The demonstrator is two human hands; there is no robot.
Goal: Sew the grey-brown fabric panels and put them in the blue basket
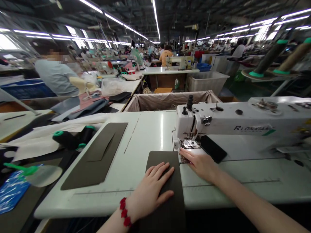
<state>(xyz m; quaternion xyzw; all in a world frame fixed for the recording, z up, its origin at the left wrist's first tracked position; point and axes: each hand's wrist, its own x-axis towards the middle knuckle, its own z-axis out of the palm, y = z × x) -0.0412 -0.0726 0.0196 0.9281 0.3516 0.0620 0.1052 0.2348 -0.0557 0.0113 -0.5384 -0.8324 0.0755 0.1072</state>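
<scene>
My left hand (155,186) lies flat with spread fingers on a dark olive panel (167,210), which hangs over the table's front edge. A red bracelet (125,212) circles the wrist. My right hand (200,163) reaches to the needle area of a white sewing machine (216,119), fingers stretched out and touching the bed just in front of the metal needle plate (191,144). Beside that hand a black phone-like slab (213,149) rests on the machine bed. Another olive panel (97,158), with a slit and a smaller piece on it, lies flat at the left.
Black thread cones (66,139) and pale fabric (55,142) are at the left, near a green-handled clear object (43,174). A cloth-lined bin (157,100) stands behind the table. A person in a light blue top (55,76) sits at the far left. Thread spools (269,58) stand upper right.
</scene>
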